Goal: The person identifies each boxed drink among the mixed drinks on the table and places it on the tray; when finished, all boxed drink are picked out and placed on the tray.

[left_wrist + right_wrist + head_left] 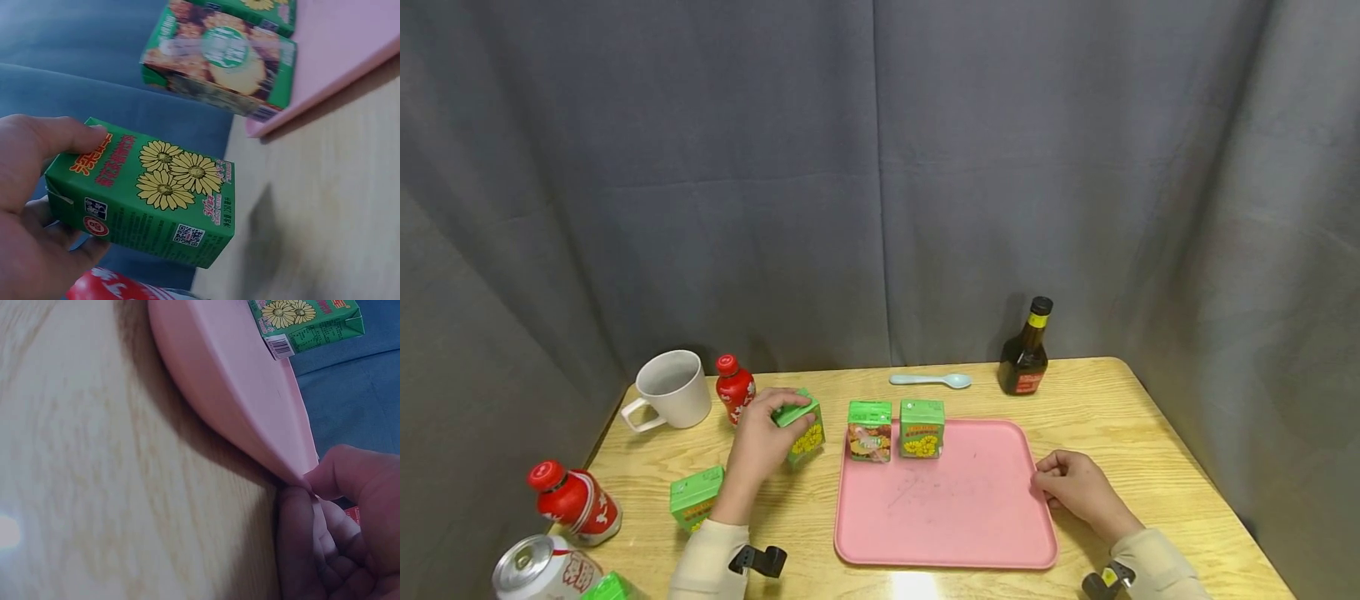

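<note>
My left hand (767,437) grips a green drink carton with yellow flowers (169,187) near its top, thumb on the front and fingers behind. In the left wrist view a shadow shows on the table beside the carton. The pink tray (955,508) lies to its right. Two more cartons stand along the tray's far left: one with a brown picture label (870,433) and one with yellow flowers (922,431). At the tray's right edge my right hand (1078,487) pinches the rim between thumb and curled fingers.
Left on the table are another green carton (696,496), a white mug (673,390), red bottles (735,387) (580,507) and a can (546,571). A pale spoon (931,380) and a dark sauce bottle (1026,354) sit at the back, before a grey curtain (880,183).
</note>
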A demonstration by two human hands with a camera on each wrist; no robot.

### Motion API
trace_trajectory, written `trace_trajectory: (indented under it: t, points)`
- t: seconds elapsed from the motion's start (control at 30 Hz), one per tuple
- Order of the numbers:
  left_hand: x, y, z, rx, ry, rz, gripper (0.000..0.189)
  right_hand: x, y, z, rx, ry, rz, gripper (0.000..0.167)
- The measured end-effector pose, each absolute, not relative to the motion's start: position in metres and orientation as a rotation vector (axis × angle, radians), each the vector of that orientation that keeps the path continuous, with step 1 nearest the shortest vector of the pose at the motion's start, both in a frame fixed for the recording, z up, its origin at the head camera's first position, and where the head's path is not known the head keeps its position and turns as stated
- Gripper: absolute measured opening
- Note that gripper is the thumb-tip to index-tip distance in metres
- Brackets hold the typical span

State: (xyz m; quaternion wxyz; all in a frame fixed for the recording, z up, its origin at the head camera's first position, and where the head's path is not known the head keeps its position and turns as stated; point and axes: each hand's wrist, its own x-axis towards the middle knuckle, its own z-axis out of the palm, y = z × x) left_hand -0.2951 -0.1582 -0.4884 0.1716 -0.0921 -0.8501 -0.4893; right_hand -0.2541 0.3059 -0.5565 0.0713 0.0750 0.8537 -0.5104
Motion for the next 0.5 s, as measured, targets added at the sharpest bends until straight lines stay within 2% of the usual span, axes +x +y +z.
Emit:
trace_trajectory:
  t: [0.5]
  points:
    - [-0.284,-0.141,-0.430,-0.465,-2.369,-1.394,0.019,-0.254,0.305,-0.556,0.222,2.589,-1.532,0.019]
